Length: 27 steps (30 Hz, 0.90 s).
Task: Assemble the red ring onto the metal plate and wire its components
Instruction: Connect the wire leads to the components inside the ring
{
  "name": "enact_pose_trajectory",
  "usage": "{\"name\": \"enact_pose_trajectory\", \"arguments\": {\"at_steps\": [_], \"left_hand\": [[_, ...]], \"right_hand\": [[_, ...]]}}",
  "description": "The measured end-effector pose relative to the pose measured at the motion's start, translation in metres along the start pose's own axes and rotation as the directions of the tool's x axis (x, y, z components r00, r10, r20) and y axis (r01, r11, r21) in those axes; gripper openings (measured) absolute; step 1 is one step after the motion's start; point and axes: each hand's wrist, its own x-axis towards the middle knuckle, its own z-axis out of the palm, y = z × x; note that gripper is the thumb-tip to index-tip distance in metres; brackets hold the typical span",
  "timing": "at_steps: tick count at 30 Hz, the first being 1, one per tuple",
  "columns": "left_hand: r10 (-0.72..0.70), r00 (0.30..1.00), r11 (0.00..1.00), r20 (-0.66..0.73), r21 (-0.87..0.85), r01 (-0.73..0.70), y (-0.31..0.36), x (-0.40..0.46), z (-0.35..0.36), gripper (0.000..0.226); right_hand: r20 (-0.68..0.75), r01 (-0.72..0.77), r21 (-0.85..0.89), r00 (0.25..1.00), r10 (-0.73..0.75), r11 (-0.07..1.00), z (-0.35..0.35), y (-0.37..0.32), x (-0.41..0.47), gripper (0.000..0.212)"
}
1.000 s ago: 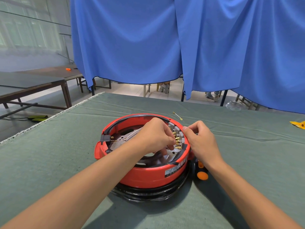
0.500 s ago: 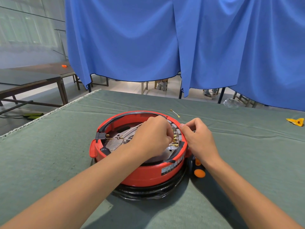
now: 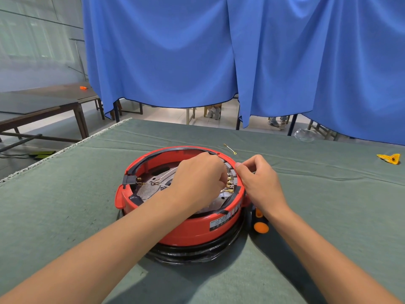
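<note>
The red ring [image 3: 182,224] sits lower centre, seated over the metal plate [image 3: 151,189]. The brass terminals [image 3: 230,183] run in a near-vertical row along its right inner wall, between both hands. The left hand [image 3: 197,178], fingers curled at the row, is nearer; what it pinches cannot be told. The right hand [image 3: 258,181] pinches at the rim, its hold hidden.

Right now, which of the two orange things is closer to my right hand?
The orange-capped tool lying by the red ring, just under the right hand's wrist. The other orange item lies far off on the dark table.

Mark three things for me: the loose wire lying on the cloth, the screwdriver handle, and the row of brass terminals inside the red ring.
loose wire [image 3: 229,148], head view, middle of its length
screwdriver handle [image 3: 260,227], head view, orange butt end
brass terminals [image 3: 230,183], head view, middle of the row
</note>
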Motion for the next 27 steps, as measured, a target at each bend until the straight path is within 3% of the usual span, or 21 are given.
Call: {"name": "enact_pose_trajectory", "arguments": {"at_steps": [14,27], "left_hand": [[-0.043,0.998,0.997,0.038,-0.062,0.045,-0.0019,-0.0001,0.0006,0.012],[0.015,0.999,1.000,0.044,-0.011,-0.015,-0.0022,0.0020,0.0011,0.012]], "right_hand": [[-0.005,-0.009,0.013,1.000,0.009,1.000,0.0003,0.0000,0.0003,0.019],[-0.007,-0.001,0.009,1.000,0.001,1.000,0.0011,0.0015,0.0008,0.019]]}}
